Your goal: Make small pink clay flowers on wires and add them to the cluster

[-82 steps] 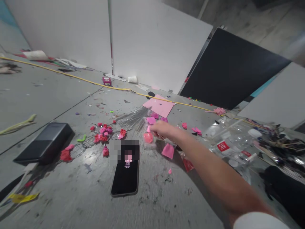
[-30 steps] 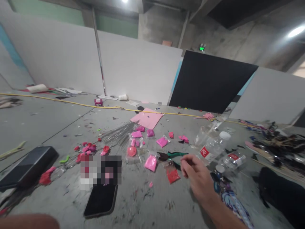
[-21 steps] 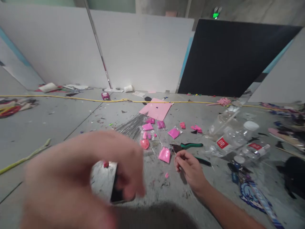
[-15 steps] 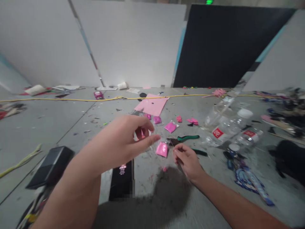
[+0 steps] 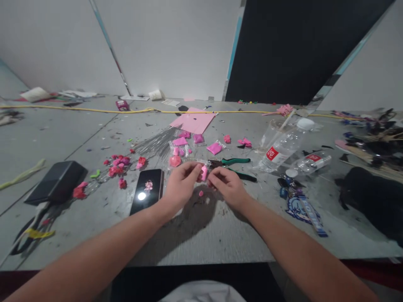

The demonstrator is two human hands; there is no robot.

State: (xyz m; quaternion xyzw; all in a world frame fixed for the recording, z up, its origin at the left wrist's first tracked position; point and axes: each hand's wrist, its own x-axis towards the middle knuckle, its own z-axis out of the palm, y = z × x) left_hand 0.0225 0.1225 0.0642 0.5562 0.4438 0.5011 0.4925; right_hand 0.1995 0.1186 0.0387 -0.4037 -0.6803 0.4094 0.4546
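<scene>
The desk [image 5: 220, 235] is grey, matt and rough, scuffed and flecked with dark stains. The phone [image 5: 147, 191] has a glossy black glass face that throws back a spot of light. The power bank [image 5: 56, 182] looks like smooth dark plastic with a dull sheen. The pink packet [image 5: 204, 173] between the fingers [image 5: 192, 170] looks like thin, shiny plastic film, as do the loose packets [image 5: 215, 147] behind it. The wire bundle [image 5: 155, 144] is thin bright metal. The pliers [image 5: 234, 160] have smooth green plastic grips. The bottle [image 5: 280, 147] is clear, crinkled plastic, and the pink sheet [image 5: 192, 122] is matt paper.
</scene>
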